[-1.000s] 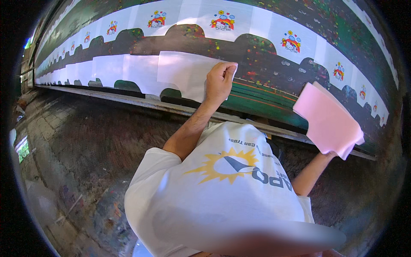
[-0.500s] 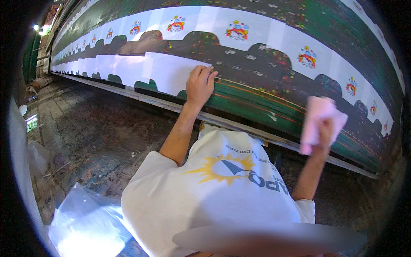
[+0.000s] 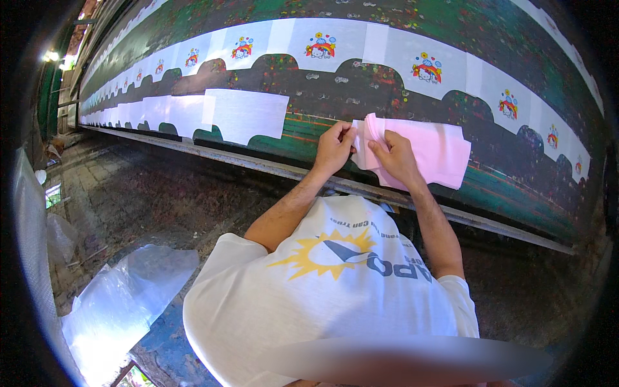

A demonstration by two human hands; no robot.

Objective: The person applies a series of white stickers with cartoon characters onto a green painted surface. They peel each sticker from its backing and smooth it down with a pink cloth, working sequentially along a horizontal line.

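Over the near edge of the long green table [image 3: 306, 147] I have a stack of pink cut fabric pieces [image 3: 438, 155]. My right hand [image 3: 396, 158] is closed on the stack, thumb on top. At the stack's left side, my left hand [image 3: 335, 149] pinches the edge of a paler piece [image 3: 358, 143]. Just left of my left hand lies a flat white cut piece [image 3: 251, 115], the end of a row of pale pieces running leftward along the near strip.
A farther row of white pieces [image 3: 335, 29] carries colourful rainbow cartoon prints. A metal rail [image 3: 258, 164] runs along the table's front. Clear plastic sheeting [image 3: 129, 290] lies at lower left on a stained floor [image 3: 155, 200].
My left hand has left the white piece at the row's end and moved to the pink stack. My right hand has brought the stack leftward from the right to beside it.
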